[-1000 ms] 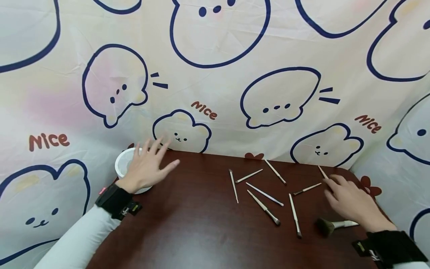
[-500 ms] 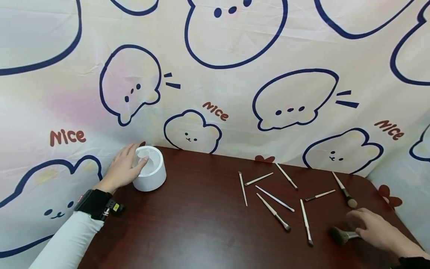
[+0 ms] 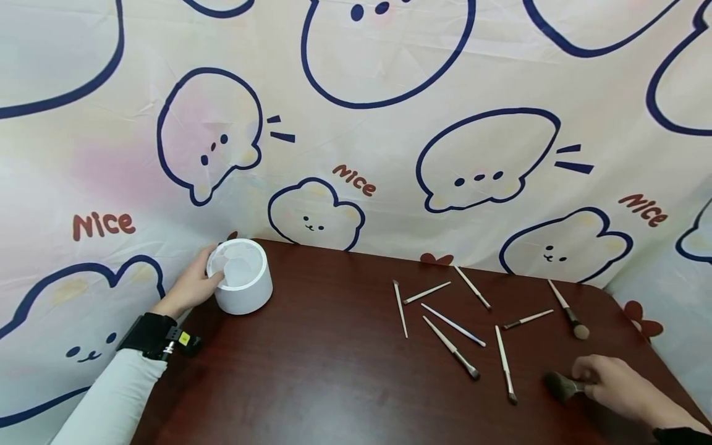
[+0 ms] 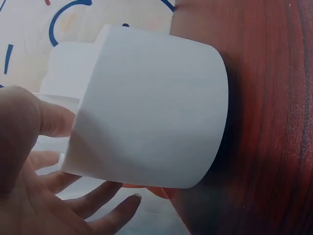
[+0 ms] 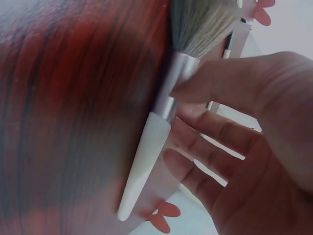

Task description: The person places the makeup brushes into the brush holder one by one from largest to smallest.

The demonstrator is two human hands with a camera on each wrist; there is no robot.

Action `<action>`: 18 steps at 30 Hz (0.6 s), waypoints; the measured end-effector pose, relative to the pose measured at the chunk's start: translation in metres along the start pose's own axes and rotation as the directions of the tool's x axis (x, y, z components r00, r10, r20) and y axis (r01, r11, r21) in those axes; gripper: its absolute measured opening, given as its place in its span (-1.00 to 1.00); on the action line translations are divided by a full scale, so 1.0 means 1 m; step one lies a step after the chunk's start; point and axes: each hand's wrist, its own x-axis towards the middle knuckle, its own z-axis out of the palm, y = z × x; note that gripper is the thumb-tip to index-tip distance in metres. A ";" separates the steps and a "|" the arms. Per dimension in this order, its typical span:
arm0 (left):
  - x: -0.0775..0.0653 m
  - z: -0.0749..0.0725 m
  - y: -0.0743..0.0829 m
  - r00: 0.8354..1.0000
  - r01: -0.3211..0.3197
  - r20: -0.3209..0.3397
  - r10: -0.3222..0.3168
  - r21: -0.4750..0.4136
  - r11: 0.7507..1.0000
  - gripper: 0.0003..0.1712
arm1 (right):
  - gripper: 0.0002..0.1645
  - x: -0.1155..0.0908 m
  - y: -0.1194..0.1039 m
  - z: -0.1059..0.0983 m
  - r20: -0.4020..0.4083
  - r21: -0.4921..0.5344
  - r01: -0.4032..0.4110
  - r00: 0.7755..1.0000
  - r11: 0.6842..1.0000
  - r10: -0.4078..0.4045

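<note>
At the table's far left, a white round holder (image 3: 247, 296) stands upright. My left hand (image 3: 191, 281) grips its left side, the thumb hooked over the rim and the fingers behind the wall. The left wrist view shows the holder's smooth side (image 4: 151, 107) with the fingers (image 4: 117, 215) beneath. On the right, my right hand (image 3: 617, 386) pinches a large makeup brush (image 3: 560, 387) with dark, fluffy bristles. Seen from the right wrist, thumb and fingers meet at its silver ferrule (image 5: 170, 83), and the pale handle (image 5: 144, 166) lies close to the tabletop.
Several thinner makeup brushes lie scattered on the dark wood table (image 3: 334, 346), among them an angled one (image 3: 452, 348) and one near the front (image 3: 505, 364). A brush with a round head (image 3: 573, 318) lies by the right edge. Behind hangs a printed cloth (image 3: 389, 142).
My left hand has gone from hovering over the holder to gripping its left side. The right hand has left the round-headed brush, moved nearer, and taken hold of the large brush.
</note>
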 end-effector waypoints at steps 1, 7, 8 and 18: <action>0.001 0.001 -0.001 1.000 0.001 0.001 -0.001 -0.018 1.000 -0.23 | -0.81 -0.002 0.000 0.000 0.004 0.003 -0.006 1.000 1.000 0.006; 0.010 0.004 -0.002 1.000 0.030 0.006 -0.029 -0.077 0.997 -0.14 | -0.78 -0.007 -0.001 0.003 0.001 0.004 0.006 1.000 1.000 -0.006; 0.011 0.005 -0.002 1.000 0.025 0.006 -0.024 -0.082 0.996 -0.13 | -0.77 -0.007 -0.001 0.003 -0.001 0.002 0.009 1.000 1.000 -0.009; 0.011 0.030 0.010 0.996 -0.037 0.072 0.044 -0.098 0.995 -0.14 | -0.79 -0.020 -0.015 -0.022 -0.178 -0.095 0.023 0.983 0.995 -0.040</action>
